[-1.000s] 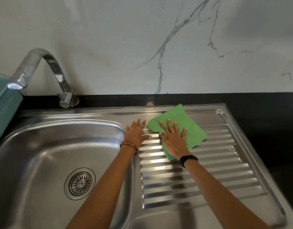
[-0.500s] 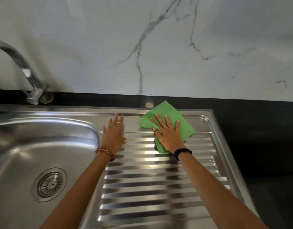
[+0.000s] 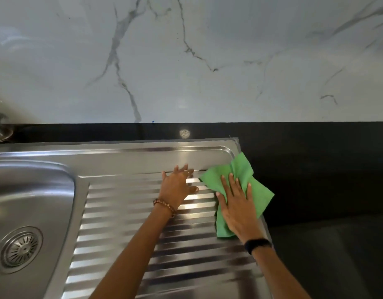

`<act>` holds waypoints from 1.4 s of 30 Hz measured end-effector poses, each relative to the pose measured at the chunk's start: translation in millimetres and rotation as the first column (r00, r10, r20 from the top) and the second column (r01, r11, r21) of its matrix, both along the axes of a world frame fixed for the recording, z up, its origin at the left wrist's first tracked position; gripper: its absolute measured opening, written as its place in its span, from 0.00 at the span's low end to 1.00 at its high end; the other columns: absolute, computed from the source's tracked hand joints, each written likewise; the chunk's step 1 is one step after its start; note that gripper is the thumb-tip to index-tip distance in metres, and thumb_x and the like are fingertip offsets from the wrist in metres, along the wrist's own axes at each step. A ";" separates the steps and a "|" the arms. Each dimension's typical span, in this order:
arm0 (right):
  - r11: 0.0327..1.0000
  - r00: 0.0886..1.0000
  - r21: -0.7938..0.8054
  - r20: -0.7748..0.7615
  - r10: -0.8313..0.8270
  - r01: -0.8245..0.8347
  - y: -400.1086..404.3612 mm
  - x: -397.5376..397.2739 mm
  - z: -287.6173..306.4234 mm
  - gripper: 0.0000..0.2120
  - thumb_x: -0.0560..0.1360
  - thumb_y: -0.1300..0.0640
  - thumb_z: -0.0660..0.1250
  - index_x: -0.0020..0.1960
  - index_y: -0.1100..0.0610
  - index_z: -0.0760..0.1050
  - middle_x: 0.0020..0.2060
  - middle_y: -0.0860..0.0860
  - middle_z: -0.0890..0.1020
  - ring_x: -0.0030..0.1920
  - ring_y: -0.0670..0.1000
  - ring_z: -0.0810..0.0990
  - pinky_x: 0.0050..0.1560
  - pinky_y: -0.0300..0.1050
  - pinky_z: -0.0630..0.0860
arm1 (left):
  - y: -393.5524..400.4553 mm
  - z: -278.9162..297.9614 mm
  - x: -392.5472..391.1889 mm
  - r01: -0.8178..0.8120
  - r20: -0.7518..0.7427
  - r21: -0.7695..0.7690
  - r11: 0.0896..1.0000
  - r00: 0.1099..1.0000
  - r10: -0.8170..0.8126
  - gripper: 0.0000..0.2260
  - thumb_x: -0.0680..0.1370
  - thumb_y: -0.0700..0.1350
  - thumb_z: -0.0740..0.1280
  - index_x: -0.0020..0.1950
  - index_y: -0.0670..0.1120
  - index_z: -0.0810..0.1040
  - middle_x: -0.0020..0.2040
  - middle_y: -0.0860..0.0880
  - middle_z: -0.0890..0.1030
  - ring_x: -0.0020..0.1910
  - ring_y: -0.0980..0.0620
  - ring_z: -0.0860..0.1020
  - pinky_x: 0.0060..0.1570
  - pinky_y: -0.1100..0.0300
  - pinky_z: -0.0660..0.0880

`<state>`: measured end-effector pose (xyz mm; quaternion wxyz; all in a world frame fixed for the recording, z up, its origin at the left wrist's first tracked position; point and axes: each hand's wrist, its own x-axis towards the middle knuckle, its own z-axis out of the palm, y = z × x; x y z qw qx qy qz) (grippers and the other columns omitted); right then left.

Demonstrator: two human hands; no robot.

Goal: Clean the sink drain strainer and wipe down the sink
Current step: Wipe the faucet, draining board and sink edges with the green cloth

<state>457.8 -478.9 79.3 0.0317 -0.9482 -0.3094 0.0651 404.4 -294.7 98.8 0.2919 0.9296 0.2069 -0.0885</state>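
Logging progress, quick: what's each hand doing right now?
Left hand: open, flat on the drainboard.
Right hand: open, pressing the green cloth.

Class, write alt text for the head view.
The right hand presses a green cloth flat at the drainboard's right edge. The left hand rests open on the ridges; the strainer sits in the basin.

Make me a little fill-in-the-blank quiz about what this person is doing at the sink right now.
1. The right hand presses flat on a cloth coloured ____.
2. The left hand rests on the ribbed ____ beside the basin.
3. The drain strainer sits in the basin, to the ____ of both hands.
4. The wall behind the sink has a ____ pattern.

Missing words: green; drainboard; left; marble
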 end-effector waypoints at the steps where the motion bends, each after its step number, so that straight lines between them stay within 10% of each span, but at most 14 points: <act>1: 1.000 1.000 0.000 0.008 0.000 0.000 -3.2 -4.1 -1.6 0.30 0.76 0.41 0.32 0.76 0.51 0.41 0.77 0.53 0.49 0.77 0.53 0.49 0.72 0.54 0.36 | 0.2 0.7 0.4 0.007 -0.010 0.010 1.000 1.000 -0.006 0.26 0.75 0.53 0.65 0.71 0.50 0.64 0.76 0.50 0.57 0.76 0.48 0.54 0.73 0.40 0.47; 30: 0.990 0.999 0.140 -0.029 -0.028 0.032 12.4 7.6 -6.0 0.29 0.80 0.44 0.44 0.76 0.57 0.45 0.77 0.56 0.48 0.77 0.53 0.45 0.73 0.52 0.33 | -2.9 9.2 4.0 -0.079 0.071 0.068 0.995 0.995 0.074 0.23 0.72 0.50 0.70 0.64 0.44 0.73 0.58 0.41 0.79 0.58 0.42 0.76 0.63 0.44 0.69; 42: 0.989 1.000 0.145 0.009 -0.023 0.021 9.3 2.3 -2.8 0.28 0.81 0.45 0.45 0.76 0.58 0.50 0.76 0.55 0.55 0.77 0.52 0.50 0.75 0.52 0.38 | 17.0 2.0 -114.8 -0.110 0.069 0.209 0.972 0.993 0.098 0.29 0.77 0.60 0.55 0.75 0.50 0.52 0.78 0.47 0.48 0.77 0.47 0.47 0.74 0.41 0.47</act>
